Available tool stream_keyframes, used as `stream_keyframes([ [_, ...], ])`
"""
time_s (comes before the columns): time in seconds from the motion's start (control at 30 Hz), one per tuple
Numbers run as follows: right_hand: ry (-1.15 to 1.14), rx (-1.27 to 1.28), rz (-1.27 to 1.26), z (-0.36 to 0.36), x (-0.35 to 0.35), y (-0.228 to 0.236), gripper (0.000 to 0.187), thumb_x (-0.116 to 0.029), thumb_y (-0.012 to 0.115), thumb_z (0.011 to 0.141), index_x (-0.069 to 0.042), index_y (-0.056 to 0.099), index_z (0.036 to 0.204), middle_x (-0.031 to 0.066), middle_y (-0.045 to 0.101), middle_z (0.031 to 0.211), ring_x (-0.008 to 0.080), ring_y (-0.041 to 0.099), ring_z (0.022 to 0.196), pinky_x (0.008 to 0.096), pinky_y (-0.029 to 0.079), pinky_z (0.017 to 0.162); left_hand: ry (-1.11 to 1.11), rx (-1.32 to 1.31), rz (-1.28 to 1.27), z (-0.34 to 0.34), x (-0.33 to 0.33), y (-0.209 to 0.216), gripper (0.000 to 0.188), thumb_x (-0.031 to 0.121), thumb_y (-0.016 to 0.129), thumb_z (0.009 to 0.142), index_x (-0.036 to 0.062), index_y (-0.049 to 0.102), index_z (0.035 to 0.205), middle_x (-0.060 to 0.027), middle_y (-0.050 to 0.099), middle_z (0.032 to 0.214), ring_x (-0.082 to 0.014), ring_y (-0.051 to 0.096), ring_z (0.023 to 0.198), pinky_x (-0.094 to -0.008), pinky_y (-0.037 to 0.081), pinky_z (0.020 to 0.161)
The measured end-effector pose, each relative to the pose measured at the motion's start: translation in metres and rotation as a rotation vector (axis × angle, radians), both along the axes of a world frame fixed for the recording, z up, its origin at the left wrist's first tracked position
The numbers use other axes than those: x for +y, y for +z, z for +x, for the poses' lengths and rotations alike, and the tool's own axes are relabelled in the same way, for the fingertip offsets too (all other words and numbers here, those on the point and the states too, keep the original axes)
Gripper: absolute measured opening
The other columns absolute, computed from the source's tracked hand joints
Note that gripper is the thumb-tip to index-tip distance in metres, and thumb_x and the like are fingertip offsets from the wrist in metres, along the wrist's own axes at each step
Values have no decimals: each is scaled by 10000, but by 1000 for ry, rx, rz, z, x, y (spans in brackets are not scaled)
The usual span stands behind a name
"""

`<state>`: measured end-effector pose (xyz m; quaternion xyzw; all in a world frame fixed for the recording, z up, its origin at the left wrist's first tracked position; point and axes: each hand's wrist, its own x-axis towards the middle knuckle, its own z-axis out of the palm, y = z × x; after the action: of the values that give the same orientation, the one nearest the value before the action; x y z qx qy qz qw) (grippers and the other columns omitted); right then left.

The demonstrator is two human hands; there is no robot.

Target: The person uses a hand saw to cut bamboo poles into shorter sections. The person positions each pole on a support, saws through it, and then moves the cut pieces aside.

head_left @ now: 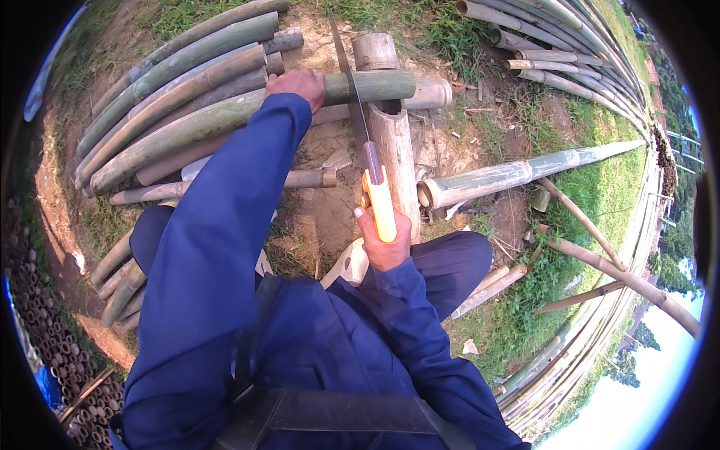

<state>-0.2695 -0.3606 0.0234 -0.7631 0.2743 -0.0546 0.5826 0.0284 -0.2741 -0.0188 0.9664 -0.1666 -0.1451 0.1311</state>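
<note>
My right hand (pixel 388 242) is wrapped round the yellow and orange handle of a handsaw (pixel 382 199). Its long, thin blade points away from me and lies across a green bamboo pole (pixel 391 85), a short way in from the pole's right end. To the left of the blade, my left hand (pixel 301 88) grips that same pole from above, with its fingers partly hidden. Under the pole's end runs a pale, thick bamboo piece (pixel 395 161), with an opening at its top where the pole rests. How deep the blade sits in the pole I cannot tell.
Several cut bamboo poles (pixel 180 75) lie stacked on the left. A long pole (pixel 510 178) stretches to the right, near thin crossed poles (pixel 592 259). More bamboo (pixel 570 37) is piled at the far right. Many cut ends (pixel 67 367) show at the lower left.
</note>
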Motion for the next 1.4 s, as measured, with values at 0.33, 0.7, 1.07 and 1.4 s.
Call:
stream_keyframes([
  [0.33, 40, 97, -45, -71, -1, 58, 236, -42, 710, 931, 49, 673, 1146, 86, 699, 873, 97, 617, 734, 271, 505, 683, -1, 2, 61, 4, 4, -14, 451, 309, 327, 1019, 67, 688, 1139, -196, 715, 1138, -379, 675, 1100, -583, 427, 1048],
  [0.7, 26, -9, -7, -65, 9, 58, 240, -38, 709, 934, 47, 675, 1156, 45, 663, 779, 87, 598, 710, 276, 494, 638, 35, 76, 40, 5, 9, 2, 483, 307, 337, 1006, 29, 732, 1029, -236, 722, 1090, -387, 680, 1097, -575, 406, 1082],
  [1.07, -31, -18, 119, 16, -3, 15, 201, -145, 750, 932, 24, 651, 891, 13, 561, 662, 102, 485, 587, 322, 434, 545, -2, 16, 41, 6, 2, 0, 532, 366, 334, 1017, 18, 736, 1041, -268, 723, 1034, -408, 706, 1005, -532, 490, 994],
  [1.4, -18, 180, 21, -17, -5, 52, 134, -35, 710, 913, 48, 692, 1017, 93, 679, 757, 140, 649, 680, 306, 508, 629, -28, -3, 55, -7, 4, -17, 475, 311, 325, 1019, 34, 701, 1105, -201, 731, 1095, -388, 689, 1063, -547, 436, 1033],
])
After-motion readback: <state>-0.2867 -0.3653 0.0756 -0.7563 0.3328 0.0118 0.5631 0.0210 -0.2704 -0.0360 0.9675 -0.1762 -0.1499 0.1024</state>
